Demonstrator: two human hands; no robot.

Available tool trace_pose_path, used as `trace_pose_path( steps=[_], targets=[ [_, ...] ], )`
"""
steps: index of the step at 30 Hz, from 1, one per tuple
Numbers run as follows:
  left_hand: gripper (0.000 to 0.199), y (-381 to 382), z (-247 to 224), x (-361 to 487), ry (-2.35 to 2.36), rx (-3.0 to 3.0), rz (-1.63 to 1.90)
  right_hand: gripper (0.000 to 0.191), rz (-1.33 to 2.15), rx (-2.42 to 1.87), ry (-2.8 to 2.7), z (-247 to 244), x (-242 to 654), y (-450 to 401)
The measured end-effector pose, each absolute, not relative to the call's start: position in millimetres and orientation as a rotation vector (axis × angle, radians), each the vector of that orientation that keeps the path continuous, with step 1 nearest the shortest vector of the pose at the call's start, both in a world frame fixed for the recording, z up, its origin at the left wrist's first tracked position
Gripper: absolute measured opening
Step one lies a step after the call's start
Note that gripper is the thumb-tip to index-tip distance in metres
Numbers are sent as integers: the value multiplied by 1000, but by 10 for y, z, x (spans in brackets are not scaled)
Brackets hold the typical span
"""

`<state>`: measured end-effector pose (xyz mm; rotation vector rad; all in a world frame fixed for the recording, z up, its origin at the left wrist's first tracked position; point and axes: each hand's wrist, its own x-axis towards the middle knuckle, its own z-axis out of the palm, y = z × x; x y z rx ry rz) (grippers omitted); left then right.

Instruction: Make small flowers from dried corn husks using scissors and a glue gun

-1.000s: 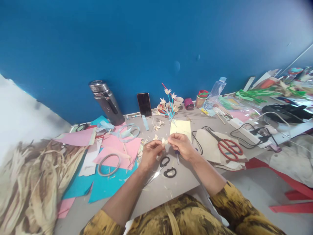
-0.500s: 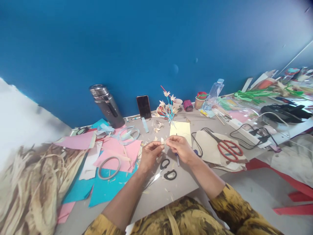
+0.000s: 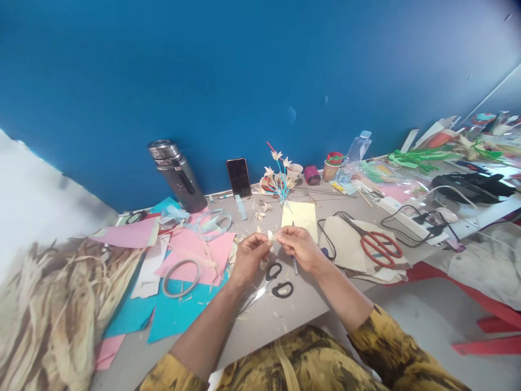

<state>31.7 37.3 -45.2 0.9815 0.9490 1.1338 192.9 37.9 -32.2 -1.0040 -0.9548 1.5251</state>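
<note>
My left hand (image 3: 251, 256) pinches a small cream-coloured piece (image 3: 271, 236) between thumb and fingertips, over the middle of the grey table. My right hand (image 3: 298, 245) meets it from the other side, its fingers closed on the same piece. Black-handled scissors (image 3: 282, 290) lie just below, between my forearms. Past my right hand is a yellow paper sheet (image 3: 304, 216). Behind it stand several pale flowers on blue stems (image 3: 281, 182). The fine shape of the held piece is too small to tell.
A dark flask (image 3: 181, 179) and an upright phone (image 3: 239, 177) stand by the blue wall. Left are pink and blue sheets, a tape ring (image 3: 181, 278) and dried husks (image 3: 61, 320). Right are red-handled scissors (image 3: 381, 249), a bottle (image 3: 355, 156) and a power strip (image 3: 407, 220).
The view has shifted very slightly. Both hands stay in place around the small cream piece, with hardly any movement of the fingers.
</note>
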Motion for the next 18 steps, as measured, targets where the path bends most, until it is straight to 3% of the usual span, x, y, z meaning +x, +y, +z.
trace_pose_path(
  steps=[18],
  targets=[
    [29,388,-449,331,893,803,1177,33,1415,-1104,-986,-349,1879,381]
  ],
)
